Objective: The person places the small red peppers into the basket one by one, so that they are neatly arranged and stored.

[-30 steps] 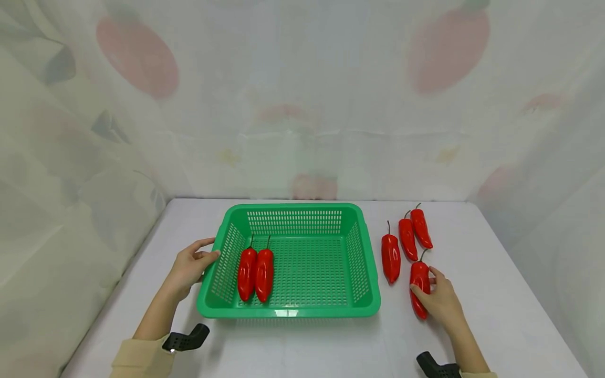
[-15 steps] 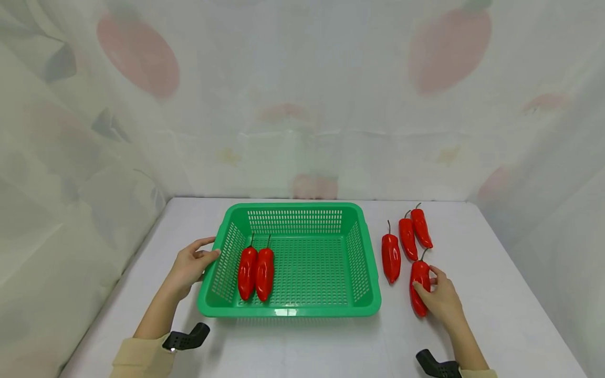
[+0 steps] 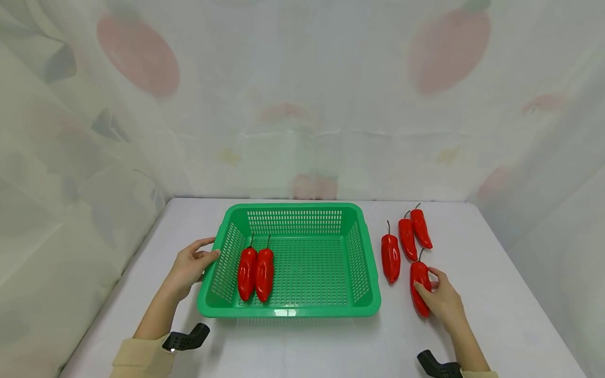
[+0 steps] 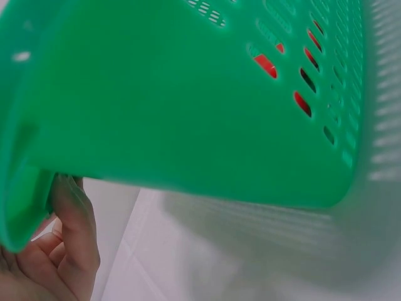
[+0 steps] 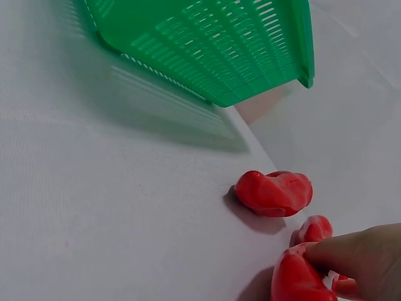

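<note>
A green plastic basket stands mid-table, its side wall filling much of the left wrist view. Two red chili peppers lie side by side in its left part, stems pointing away. My left hand grips the basket's left rim, fingers curled under the edge in the left wrist view. To the right of the basket, my right hand pinches a red chili pepper between thumb and fingers at the tabletop. Beyond it lie three more red chili peppers, the closest to the basket being one pepper.
The white table has its far edge against a pale curtain with fruit prints. Curtains also hang at left and right. Black straps with camera mounts sit on both wrists.
The pinched pepper has shifted and turned slightly, and the right thumb has moved a little along it. The left hand and basket stay in place.
</note>
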`<state>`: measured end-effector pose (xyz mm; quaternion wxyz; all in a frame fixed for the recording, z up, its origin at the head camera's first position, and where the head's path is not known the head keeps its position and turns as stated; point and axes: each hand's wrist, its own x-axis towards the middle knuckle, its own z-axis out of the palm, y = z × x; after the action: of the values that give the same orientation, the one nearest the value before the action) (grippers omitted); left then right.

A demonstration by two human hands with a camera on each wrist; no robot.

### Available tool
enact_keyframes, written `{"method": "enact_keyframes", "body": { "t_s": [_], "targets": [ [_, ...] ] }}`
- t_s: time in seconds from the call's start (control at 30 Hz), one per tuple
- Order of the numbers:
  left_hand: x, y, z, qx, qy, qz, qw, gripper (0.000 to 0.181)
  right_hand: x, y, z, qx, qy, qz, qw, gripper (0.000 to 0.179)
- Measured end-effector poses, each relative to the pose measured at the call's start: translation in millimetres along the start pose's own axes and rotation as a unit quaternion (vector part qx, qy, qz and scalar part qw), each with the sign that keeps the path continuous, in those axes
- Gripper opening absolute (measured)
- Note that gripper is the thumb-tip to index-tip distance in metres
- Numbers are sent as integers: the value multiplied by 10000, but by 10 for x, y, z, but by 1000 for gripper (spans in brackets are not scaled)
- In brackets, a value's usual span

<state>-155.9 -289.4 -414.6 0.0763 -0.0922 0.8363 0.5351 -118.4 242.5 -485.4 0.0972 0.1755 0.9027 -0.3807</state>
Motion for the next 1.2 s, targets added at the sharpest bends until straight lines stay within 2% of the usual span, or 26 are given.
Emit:
{"method": "enact_keyframes", "body": {
  "t_s": [0.3, 0.7, 1.2],
  "targets": [
    [7, -11, -3, 25, 6, -35, 10000, 58, -3, 34, -30, 197, 48, 73, 9998, 78],
    [4, -2, -2, -13, -21, -26, 10000, 58, -17, -40, -124, 336, 338, 69, 9988, 78],
    [6, -3, -2, -16, -19, -29, 10000, 59, 24, -136, -144, 456, 530, -221, 9973, 80]
  ]
}}
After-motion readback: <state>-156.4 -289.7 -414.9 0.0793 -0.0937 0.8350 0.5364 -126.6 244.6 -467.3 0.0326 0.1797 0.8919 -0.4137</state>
